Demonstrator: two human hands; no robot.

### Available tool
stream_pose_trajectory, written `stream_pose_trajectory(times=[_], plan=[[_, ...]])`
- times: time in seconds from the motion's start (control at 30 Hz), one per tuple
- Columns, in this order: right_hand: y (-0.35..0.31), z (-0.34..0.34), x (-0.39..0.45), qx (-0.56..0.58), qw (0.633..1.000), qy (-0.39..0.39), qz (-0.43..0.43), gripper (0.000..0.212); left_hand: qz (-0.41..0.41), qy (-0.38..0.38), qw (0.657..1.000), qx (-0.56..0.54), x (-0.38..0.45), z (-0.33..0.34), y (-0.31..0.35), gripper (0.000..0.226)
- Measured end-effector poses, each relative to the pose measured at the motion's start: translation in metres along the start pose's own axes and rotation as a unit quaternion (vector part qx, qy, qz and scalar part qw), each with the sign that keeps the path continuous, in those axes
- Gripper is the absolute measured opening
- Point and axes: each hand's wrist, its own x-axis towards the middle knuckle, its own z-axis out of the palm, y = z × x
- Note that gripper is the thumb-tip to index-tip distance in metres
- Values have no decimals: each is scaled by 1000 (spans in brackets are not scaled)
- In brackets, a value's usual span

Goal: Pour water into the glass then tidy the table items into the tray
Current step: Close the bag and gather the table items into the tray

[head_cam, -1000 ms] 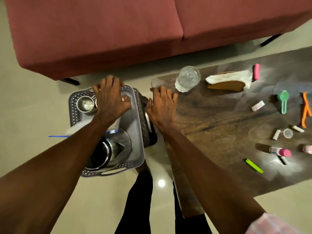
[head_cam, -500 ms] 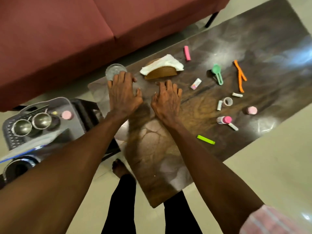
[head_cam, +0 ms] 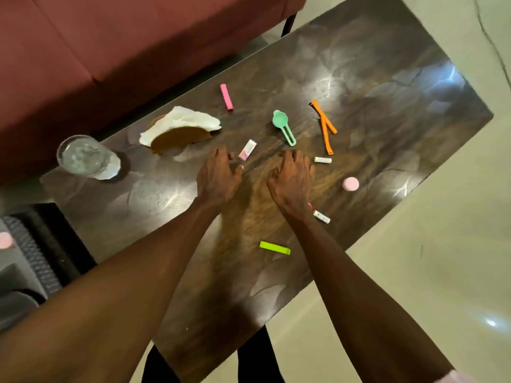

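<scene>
Both hands hover palm-down over tabletop (head_cam: 387, 78), left (head_cam: 218, 175) and right (head_cam: 290, 181) loosely curled, holding nothing; glass (head_cam: 85, 157) at 9 o'clock, tray (head_cam: 19, 272) at 8.

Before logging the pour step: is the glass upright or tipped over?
Upright. The glass stands on its base at the table corner, rim facing up. It looks to hold water, though how full cannot be told.
</scene>
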Motion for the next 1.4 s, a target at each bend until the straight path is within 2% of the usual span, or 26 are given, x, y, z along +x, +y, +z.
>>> stream_pose_trajectory(times=[0.33,0.57,0.73,0.83,0.97,1.2,1.4], plan=[[31,24,66,80,996,-17,32,41,-65,-15,998,11,55,49,21,44],[26,43,95,63,997,-35,29,55,-72,-21,997,17,67,61,20,35],[25,47,107,59,997,-21,39,44,-91,-10,996,-20,71,62,15,30],[23,46,112,91,994,-22,55,36,-101,2,994,-51,71,60,11,26],[14,40,103,160,982,-30,99,36,-116,13,989,-94,62,51,2,23],[-33,31,46,214,976,-14,48,34,-151,58,978,-131,26,6,-30,26],[-122,28,-14,237,971,-25,2,32,-203,131,958,-156,-30,-59,-81,28]])
